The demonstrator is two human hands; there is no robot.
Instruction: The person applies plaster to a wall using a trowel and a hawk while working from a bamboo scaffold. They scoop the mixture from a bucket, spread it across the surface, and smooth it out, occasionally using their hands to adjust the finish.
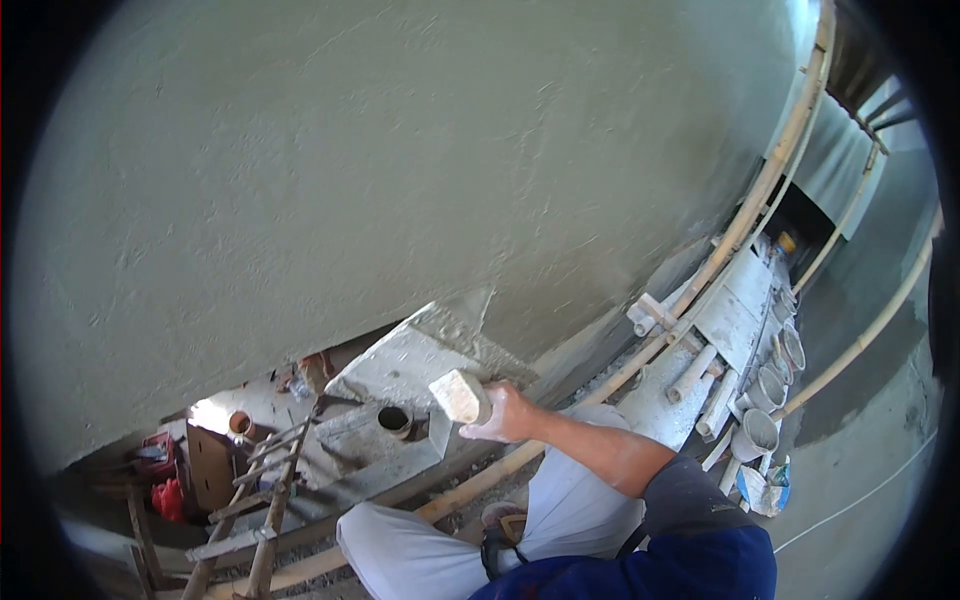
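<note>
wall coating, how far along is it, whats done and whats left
The broad grey wall looks mostly coated, with an even colour over most of its face. In hand now: the hand grips a pale block beside a smeared flat board near the wall's lower edge. Probably left: some smoothing, as short scratches and ridges mark the surface. Whether the coat is dry, I cannot tell.

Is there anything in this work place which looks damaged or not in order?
Two things, perhaps. The large wall is marked with scattered short ridges and scratches, so its surface looks uneven. On the right-hand wall, a dark patch with an irregular edge stands out against paler areas; it may be damp.
</note>
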